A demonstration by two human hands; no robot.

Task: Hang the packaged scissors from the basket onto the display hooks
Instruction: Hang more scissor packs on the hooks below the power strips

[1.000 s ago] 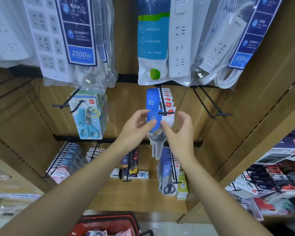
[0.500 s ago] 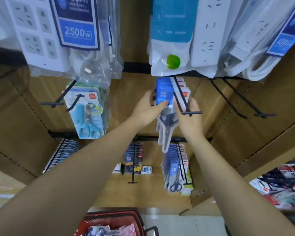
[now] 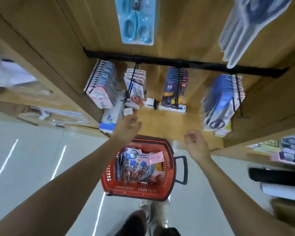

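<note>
Currently the head view tilts down past the shelving to the floor. I log both hands as empty and apart. Left hand (image 3: 129,124): fingers relaxed and spread, held in the air in front of the wooden shelf board (image 3: 169,123), above the far rim of the basket. Right hand (image 3: 197,145): fingers loosely curled with nothing between them, lower in frame than the left, near the basket's far right corner. Neither hand touches a pack.

Red basket (image 3: 136,191) stands on the pale floor (image 3: 32,159), just ahead of the person's shoes (image 3: 146,212). Its black handle (image 3: 181,169) sticks out on the right side. Packaged scissors (image 3: 136,166) lie in a loose heap inside it, with blue, white and pink cards mixed. I cannot read a count.

Black rail (image 3: 177,63) carries four display hooks (image 3: 131,86), each loaded with a row of carded packs. Above the rail a light-blue scissors pack (image 3: 137,21) hangs at top centre. A grey-handled scissors pack (image 3: 250,23) hangs at top right, blurred.
</note>
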